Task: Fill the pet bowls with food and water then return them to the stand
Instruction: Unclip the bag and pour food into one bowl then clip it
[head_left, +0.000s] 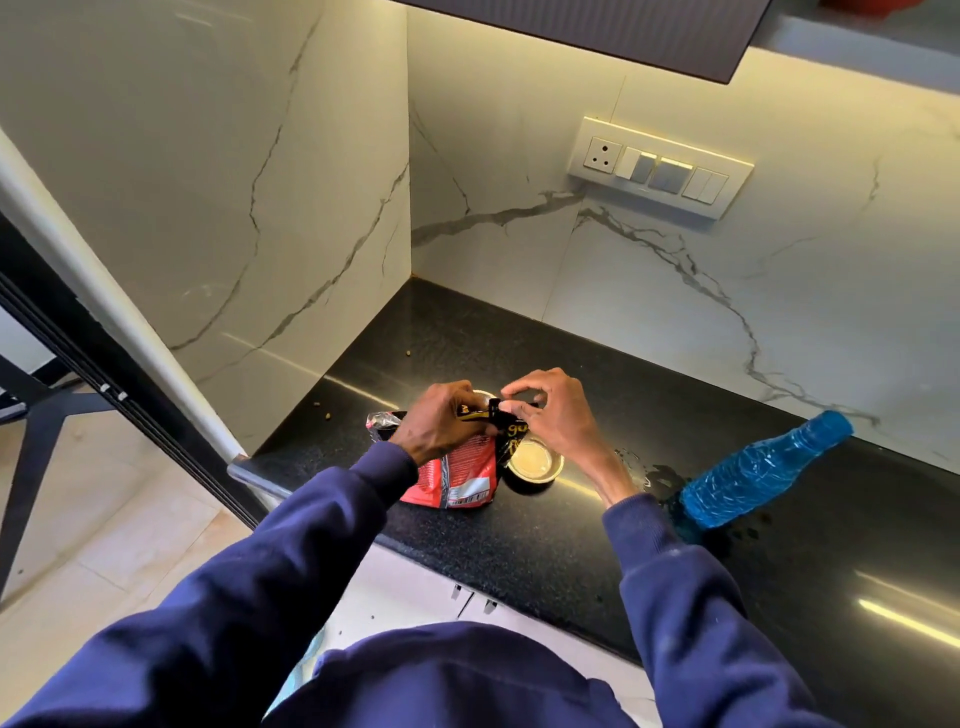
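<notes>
Seemingly past pouring, the bag top is pinched shut by the left hand and right hand. Just below the grip a filled bowl sits; another bowl, mostly hidden, lies beyond. The bottle stands right; returning to the stand is left.

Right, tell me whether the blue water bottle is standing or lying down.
Standing. The blue water bottle rests on its base on the black counter, cap end uppermost; its lean toward the wall looks like wide-angle distortion. Spilled water sits around its base.
</notes>
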